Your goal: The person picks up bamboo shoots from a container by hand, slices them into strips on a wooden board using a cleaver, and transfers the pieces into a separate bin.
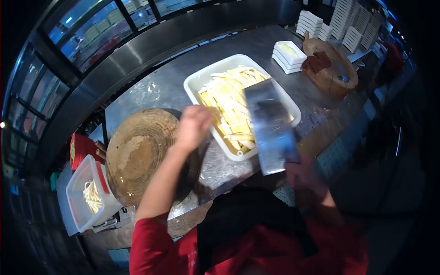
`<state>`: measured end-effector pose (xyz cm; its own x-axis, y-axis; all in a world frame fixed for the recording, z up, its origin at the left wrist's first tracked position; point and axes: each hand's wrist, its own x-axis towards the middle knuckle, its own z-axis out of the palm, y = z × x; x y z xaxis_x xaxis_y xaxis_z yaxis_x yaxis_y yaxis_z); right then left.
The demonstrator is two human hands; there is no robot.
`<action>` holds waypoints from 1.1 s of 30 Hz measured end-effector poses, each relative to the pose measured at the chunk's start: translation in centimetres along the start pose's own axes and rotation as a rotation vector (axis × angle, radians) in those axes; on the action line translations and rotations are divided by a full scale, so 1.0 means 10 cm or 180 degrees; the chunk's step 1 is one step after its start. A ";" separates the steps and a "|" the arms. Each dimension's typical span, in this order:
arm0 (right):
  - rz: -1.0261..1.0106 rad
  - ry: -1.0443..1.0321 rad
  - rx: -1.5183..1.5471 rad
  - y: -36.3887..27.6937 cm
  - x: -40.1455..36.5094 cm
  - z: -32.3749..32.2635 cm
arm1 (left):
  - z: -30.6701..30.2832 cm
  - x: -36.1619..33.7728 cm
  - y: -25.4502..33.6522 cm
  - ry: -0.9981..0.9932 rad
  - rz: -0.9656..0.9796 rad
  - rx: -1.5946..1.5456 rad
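A white tub (192, 87) holds long pale-yellow strips (231, 98) in the middle of the table. My left hand (195, 126) is at the tub's near left side, its fingers curled in; whether anything is in them is hidden. Blurred by motion, my right hand (302, 174) grips a cleaver (270, 128). The broad blade points away from me and covers the right part of the tub from view. Left of the tub lies a round wooden chopping block (137, 156), damp, with a few small scraps on it.
A clear plastic bin (78, 201) with pale strips stands at the left, near a red container (82, 149). Stacked white dishes (288, 59) sit by a second wooden block (339, 68) with a dark red cloth-like piece (317, 62) on it. More white trays (346, 20) are stacked behind.
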<state>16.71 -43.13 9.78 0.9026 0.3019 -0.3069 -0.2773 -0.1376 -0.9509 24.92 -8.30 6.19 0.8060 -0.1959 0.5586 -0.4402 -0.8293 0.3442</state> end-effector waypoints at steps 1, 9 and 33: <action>0.0046 0.0239 0.0246 0.04 -0.07 -0.16 | 0.15 0.19 0.30 -0.0313 0.0219 -0.0432; -0.0141 0.1248 0.0927 0.09 -0.30 -0.59 | 0.91 0.61 0.55 -0.1569 0.1315 0.0470; -0.1865 -0.2356 -0.2669 -0.55 1.15 1.70 | -0.72 -2.14 0.24 0.0967 -0.1442 0.1295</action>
<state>23.04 -22.89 10.80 0.3438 0.9374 -0.0562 0.6395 -0.2775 -0.7170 3.71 -2.35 0.50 0.7026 0.3234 0.6338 0.1464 -0.9374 0.3160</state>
